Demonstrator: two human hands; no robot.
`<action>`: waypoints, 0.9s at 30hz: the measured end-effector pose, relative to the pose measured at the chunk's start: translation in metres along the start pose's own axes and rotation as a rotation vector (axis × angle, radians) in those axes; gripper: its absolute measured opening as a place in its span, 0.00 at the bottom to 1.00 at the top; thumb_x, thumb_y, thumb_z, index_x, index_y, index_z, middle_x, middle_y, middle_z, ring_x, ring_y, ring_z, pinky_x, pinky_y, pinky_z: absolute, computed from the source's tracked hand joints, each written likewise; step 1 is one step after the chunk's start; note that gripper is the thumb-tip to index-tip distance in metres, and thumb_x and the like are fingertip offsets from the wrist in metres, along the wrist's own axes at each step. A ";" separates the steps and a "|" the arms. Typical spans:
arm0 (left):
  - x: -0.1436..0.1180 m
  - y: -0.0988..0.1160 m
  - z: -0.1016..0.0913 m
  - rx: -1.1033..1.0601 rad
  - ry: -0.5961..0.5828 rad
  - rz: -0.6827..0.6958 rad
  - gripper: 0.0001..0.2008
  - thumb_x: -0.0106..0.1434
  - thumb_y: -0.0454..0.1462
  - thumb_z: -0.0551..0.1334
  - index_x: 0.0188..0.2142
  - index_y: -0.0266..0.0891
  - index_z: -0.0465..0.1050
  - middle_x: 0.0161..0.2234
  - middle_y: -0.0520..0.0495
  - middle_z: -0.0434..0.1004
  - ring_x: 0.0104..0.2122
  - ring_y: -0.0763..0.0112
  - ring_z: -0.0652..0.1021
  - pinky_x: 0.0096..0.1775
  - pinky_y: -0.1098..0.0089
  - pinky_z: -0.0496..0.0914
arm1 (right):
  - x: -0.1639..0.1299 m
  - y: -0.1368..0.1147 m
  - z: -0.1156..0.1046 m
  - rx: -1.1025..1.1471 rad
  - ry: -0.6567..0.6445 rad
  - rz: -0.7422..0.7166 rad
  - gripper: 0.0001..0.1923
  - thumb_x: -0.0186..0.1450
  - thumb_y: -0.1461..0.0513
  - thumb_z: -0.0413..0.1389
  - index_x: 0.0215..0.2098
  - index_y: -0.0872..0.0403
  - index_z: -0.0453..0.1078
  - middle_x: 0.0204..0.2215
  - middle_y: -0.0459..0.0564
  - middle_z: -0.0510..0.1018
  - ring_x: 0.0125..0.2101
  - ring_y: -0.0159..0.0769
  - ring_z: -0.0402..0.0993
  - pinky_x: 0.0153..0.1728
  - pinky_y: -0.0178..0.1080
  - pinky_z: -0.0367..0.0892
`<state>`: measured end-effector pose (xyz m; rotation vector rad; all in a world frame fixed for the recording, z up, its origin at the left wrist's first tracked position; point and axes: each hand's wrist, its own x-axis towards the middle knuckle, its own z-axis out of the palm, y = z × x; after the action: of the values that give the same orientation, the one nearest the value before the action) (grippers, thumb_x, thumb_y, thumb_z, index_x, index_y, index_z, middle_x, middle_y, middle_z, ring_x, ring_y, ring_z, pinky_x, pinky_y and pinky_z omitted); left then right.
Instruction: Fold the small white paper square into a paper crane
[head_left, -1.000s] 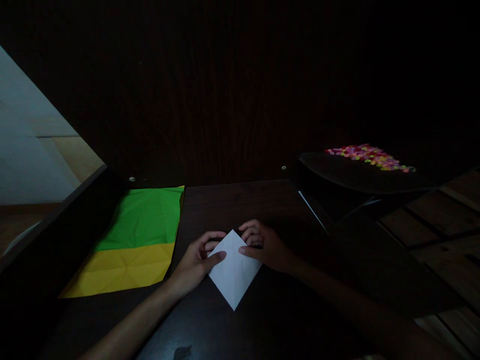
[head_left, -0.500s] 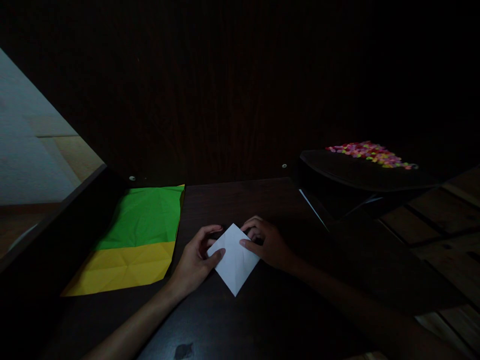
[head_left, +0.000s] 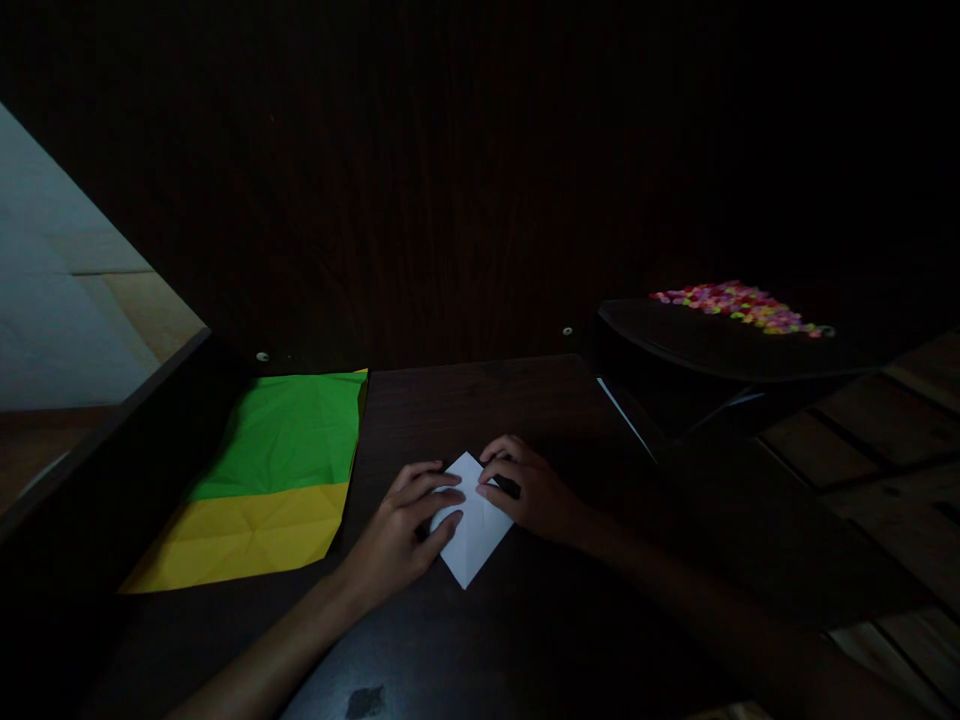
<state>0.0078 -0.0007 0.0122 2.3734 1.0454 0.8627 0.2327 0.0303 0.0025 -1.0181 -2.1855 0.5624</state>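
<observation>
- Two hands press a folded white paper point(head_left: 474, 530) flat on the dark table point(head_left: 525, 640): left hand point(head_left: 401, 530) with fingers spread over its left edge, right hand point(head_left: 529, 490) fingertips on its upper right.
- Green and yellow sheets point(head_left: 270, 480) lie left of the left hand.
- Coloured bits point(head_left: 739, 305) sit well beyond the right hand.

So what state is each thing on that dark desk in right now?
White paper: folded, flat, pinned under both hands.
Left hand: fingers pressing on paper.
Right hand: fingertips on paper's edge.
Green sheet: creased, overlapping yellow sheet.
Colourful bits: heaped on dark tray.
</observation>
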 end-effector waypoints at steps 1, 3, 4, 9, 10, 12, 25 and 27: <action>0.000 0.001 0.000 0.028 -0.014 0.020 0.11 0.66 0.34 0.61 0.48 0.43 0.77 0.49 0.44 0.77 0.56 0.54 0.68 0.52 0.51 0.69 | 0.000 0.000 0.000 -0.008 0.000 -0.010 0.03 0.62 0.68 0.60 0.32 0.54 0.72 0.39 0.51 0.71 0.41 0.39 0.70 0.44 0.44 0.67; 0.000 0.002 0.000 0.082 -0.044 0.060 0.12 0.66 0.36 0.62 0.49 0.43 0.76 0.50 0.44 0.77 0.56 0.53 0.68 0.53 0.50 0.69 | 0.000 0.001 0.001 -0.020 0.002 -0.024 0.03 0.62 0.68 0.60 0.32 0.54 0.72 0.39 0.51 0.72 0.41 0.39 0.69 0.44 0.44 0.66; 0.000 0.002 0.000 0.101 -0.061 0.078 0.13 0.66 0.37 0.63 0.50 0.43 0.76 0.51 0.44 0.77 0.57 0.53 0.68 0.53 0.49 0.69 | 0.000 0.002 0.001 -0.023 0.003 -0.030 0.03 0.62 0.68 0.60 0.32 0.54 0.72 0.39 0.51 0.72 0.41 0.39 0.69 0.44 0.44 0.66; -0.003 0.001 0.000 0.146 -0.117 0.128 0.18 0.64 0.41 0.65 0.53 0.42 0.73 0.53 0.42 0.76 0.58 0.52 0.67 0.54 0.49 0.68 | -0.001 0.002 -0.002 -0.030 -0.013 -0.051 0.03 0.63 0.67 0.59 0.33 0.54 0.73 0.39 0.51 0.73 0.41 0.39 0.69 0.45 0.45 0.66; -0.004 0.001 0.000 0.156 -0.119 0.130 0.19 0.63 0.42 0.65 0.53 0.42 0.73 0.53 0.43 0.76 0.58 0.52 0.67 0.54 0.49 0.68 | -0.001 0.002 -0.003 -0.031 -0.026 -0.058 0.03 0.64 0.67 0.58 0.33 0.54 0.73 0.38 0.51 0.73 0.41 0.39 0.69 0.45 0.45 0.66; -0.004 0.000 -0.001 0.180 -0.126 0.127 0.20 0.64 0.43 0.65 0.54 0.42 0.72 0.54 0.43 0.75 0.58 0.52 0.68 0.55 0.48 0.67 | 0.000 0.001 -0.006 -0.036 -0.044 -0.075 0.03 0.64 0.67 0.57 0.34 0.54 0.73 0.37 0.51 0.74 0.40 0.40 0.69 0.45 0.46 0.66; -0.004 -0.004 -0.004 0.366 -0.123 0.044 0.20 0.68 0.41 0.58 0.58 0.38 0.68 0.60 0.42 0.69 0.61 0.51 0.65 0.58 0.47 0.66 | 0.001 0.011 -0.020 0.065 -0.085 -0.169 0.23 0.56 0.73 0.50 0.48 0.53 0.69 0.43 0.52 0.77 0.43 0.42 0.68 0.45 0.48 0.66; -0.005 -0.005 -0.003 0.395 -0.122 0.024 0.20 0.69 0.41 0.57 0.58 0.37 0.68 0.60 0.42 0.68 0.62 0.51 0.64 0.58 0.48 0.66 | 0.001 0.010 -0.021 0.045 -0.086 -0.156 0.27 0.53 0.73 0.51 0.51 0.53 0.68 0.44 0.53 0.77 0.44 0.44 0.68 0.46 0.50 0.66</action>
<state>0.0009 -0.0008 0.0101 2.7249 1.2314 0.5477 0.2520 0.0395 0.0109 -0.8047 -2.2926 0.5896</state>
